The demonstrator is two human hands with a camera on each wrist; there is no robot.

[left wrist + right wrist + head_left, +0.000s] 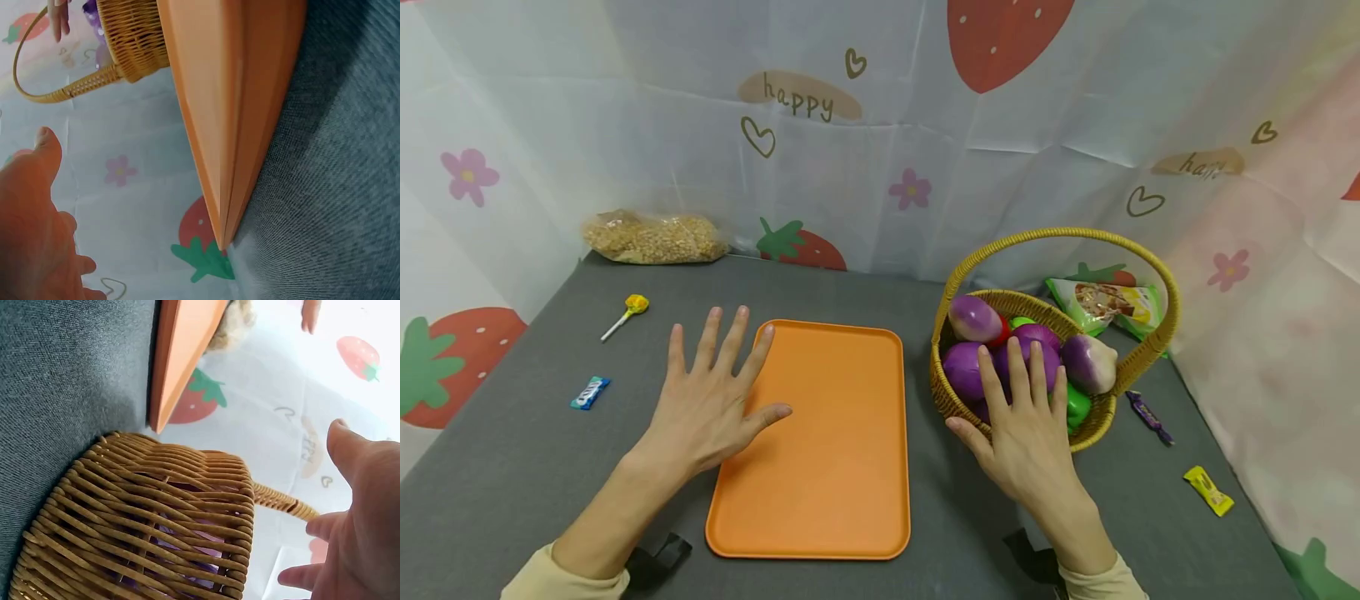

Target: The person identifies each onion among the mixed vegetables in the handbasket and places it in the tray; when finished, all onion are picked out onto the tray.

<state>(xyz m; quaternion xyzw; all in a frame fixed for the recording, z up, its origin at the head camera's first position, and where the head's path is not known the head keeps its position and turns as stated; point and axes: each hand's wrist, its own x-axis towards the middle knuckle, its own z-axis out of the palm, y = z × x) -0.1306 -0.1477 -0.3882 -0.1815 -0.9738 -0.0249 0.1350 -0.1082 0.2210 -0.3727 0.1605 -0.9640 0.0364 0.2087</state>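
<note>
An orange tray [827, 450] lies flat on the grey tabletop; the left wrist view shows its edge [231, 112] close up. My left hand [718, 396] is spread flat, its fingers resting on the tray's left rim. To the right stands a wicker basket [951, 400] with a hoop handle, holding purple and white toy vegetables [973, 318] and a green piece [1078, 407]. My right hand [1026, 412] reaches over the near rim with straight fingers laid on a purple vegetable [962, 371], thumb outside the wall. In the right wrist view the basket wall [137, 519] fills the frame beside my hand [356, 506].
A clear bag of grain [655, 237] lies at the back left, with a yellow lollipop [628, 312] and a blue sweet [590, 392] near it. Behind the basket sits a green snack packet [1105, 304]; a purple sweet [1150, 417] and a yellow sweet [1208, 490] lie right. Printed cloth walls surround the table.
</note>
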